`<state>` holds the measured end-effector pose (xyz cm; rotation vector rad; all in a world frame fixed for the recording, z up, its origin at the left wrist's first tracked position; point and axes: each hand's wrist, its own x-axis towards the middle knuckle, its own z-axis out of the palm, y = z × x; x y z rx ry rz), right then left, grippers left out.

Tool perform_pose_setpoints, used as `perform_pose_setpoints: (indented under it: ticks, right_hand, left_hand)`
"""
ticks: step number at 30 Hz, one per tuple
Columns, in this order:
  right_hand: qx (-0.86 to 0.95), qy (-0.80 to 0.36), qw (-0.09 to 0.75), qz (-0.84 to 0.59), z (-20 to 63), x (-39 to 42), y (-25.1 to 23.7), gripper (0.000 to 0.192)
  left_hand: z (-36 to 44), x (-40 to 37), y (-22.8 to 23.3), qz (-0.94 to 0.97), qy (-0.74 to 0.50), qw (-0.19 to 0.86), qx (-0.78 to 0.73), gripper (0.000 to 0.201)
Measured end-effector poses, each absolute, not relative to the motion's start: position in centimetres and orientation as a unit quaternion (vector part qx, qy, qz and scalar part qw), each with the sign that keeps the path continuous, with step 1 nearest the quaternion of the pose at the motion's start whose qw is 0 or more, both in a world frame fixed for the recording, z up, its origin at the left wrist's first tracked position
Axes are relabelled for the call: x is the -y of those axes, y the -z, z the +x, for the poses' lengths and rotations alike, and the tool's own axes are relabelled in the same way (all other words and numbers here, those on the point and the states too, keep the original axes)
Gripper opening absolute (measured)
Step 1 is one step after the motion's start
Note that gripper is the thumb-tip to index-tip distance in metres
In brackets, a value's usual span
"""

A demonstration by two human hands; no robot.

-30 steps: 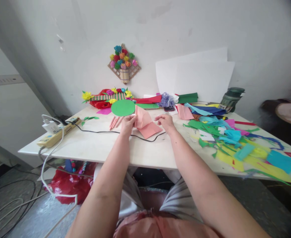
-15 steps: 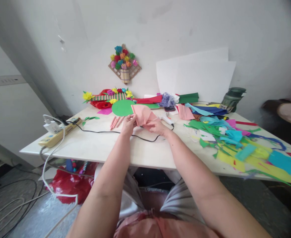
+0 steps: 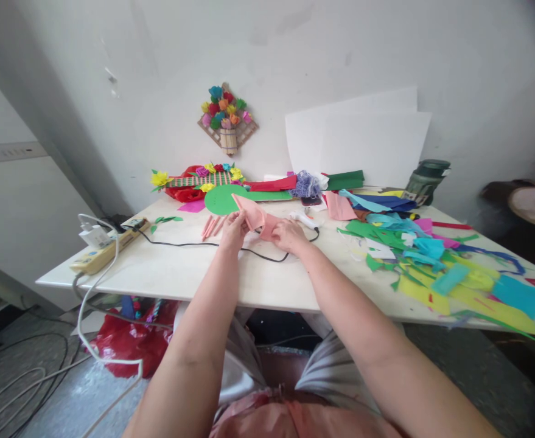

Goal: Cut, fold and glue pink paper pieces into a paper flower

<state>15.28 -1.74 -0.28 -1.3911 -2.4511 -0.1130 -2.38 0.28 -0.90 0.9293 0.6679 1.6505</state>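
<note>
The fingers of the left hand (image 3: 233, 229) and the right hand (image 3: 288, 234) are pinching a folded piece of pink paper (image 3: 257, 216) between them, holding it just above the white table (image 3: 180, 267). Beyond the paper a green paper circle (image 3: 221, 199) is lying near a white glue gun (image 3: 302, 219), whose black cord (image 3: 189, 244) is running to a power strip (image 3: 105, 249) at the left. Coloured paper scraps (image 3: 431, 261) are covering the table's right side.

white table (image 3: 194, 277) | power strip (image 3: 107, 249) at left edge – black cable (image 3: 189, 244) mid – paper scraps (image 3: 436, 261) at right
</note>
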Motion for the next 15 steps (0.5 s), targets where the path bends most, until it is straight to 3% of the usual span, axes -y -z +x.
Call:
perform_pose_setpoints:
  ticks: [6, 15]
  right_hand:
    - [0.861, 0.114, 0.13, -0.478, 14.89, 1.63, 0.21, 0.027]
    - [0.838, 0.08, 0.112, -0.528, 14.59, 1.93, -0.04, 0.032]
  left_hand:
    - [-2.6, -0.48, 0.93, 0.375, -0.711, 0.529, -0.271, 0.036]
    - [-2.65, -0.69, 0.91, 0.367, -0.715, 0.533, -0.264, 0.033]
